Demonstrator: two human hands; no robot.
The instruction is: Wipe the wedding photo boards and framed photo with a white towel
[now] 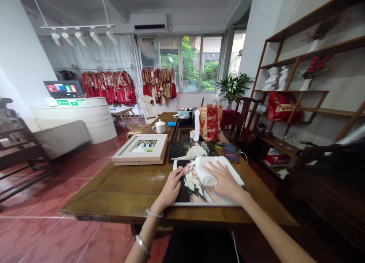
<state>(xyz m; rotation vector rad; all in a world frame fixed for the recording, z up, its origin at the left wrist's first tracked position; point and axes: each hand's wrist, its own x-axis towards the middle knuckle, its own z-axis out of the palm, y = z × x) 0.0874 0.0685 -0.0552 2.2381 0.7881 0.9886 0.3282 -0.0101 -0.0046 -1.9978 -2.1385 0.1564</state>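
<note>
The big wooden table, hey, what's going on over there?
A person's right hand lies spread on a white cloth over a large photo print of a couple, while the left hand rests at the print's left side. Just beyond lies a dark picture with a white dress in it. Farther left, a framed photo lies on the table.

photo (186, 185): partly under cloth (203, 170) | phone screen (231, 153): blurred | shelf (336, 111): cut off right
</note>
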